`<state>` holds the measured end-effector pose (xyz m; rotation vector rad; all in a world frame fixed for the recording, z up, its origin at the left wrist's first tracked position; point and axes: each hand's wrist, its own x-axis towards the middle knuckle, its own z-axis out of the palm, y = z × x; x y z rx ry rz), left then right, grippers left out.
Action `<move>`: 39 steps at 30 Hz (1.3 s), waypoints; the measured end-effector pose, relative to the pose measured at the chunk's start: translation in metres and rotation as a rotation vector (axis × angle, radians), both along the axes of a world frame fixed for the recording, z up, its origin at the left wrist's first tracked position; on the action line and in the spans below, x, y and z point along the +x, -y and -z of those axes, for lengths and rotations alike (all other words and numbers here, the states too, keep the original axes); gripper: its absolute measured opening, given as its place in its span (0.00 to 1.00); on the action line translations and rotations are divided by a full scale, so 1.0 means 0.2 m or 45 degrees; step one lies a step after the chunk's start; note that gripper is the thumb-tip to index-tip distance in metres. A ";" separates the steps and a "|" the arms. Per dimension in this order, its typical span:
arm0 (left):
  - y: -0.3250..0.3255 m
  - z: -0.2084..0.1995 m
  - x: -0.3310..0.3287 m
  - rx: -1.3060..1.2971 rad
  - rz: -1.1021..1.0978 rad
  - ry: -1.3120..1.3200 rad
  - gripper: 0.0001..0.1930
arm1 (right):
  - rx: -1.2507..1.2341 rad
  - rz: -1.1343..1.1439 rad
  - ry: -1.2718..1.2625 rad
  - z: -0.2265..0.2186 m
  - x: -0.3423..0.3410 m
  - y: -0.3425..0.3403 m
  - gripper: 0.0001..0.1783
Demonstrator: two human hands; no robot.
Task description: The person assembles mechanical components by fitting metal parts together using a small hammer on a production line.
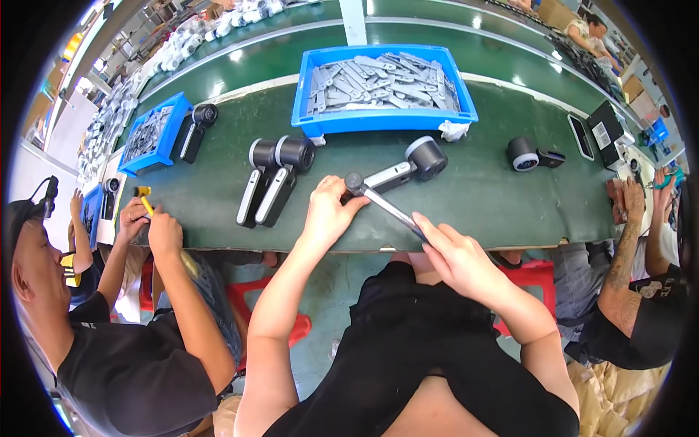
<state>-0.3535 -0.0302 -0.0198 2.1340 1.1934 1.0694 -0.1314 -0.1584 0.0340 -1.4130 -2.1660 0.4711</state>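
Tabletop (466, 207), green, with contents:

- Large blue bin (378, 124), at the middle of the far edge: heaped with flat grey strips (382, 84) lying at all angles. White wad (454, 131) against its front right corner.
- Small blue bin (173, 132), toward the far left corner: dark grey parts (148, 135). One black device (194, 136) just beside it.
- Paired devices (273, 182), black with grey collars, side by side, left of centre.
- Single device (536, 154), lying toward the right edge.
- Working device (393, 175), near the middle of the near edge: left hand (331, 207) closed, thumb and fingers pinching its handle end, grip partly hidden.
- Hammer (393, 209), dark-headed, head over that handle end: right hand (459, 255) wrapped around its grip.
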 end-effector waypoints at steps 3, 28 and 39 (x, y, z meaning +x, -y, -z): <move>0.01 -0.03 0.02 -0.012 0.001 0.032 0.13 | 0.208 0.009 -0.197 -0.02 -0.03 0.04 0.29; 0.02 -0.04 0.04 -0.094 -0.032 0.062 0.14 | -0.005 0.245 -0.175 0.06 0.12 0.05 0.30; 0.01 -0.02 0.03 -0.086 -0.013 0.038 0.15 | 0.096 0.303 -0.232 0.03 0.19 0.06 0.29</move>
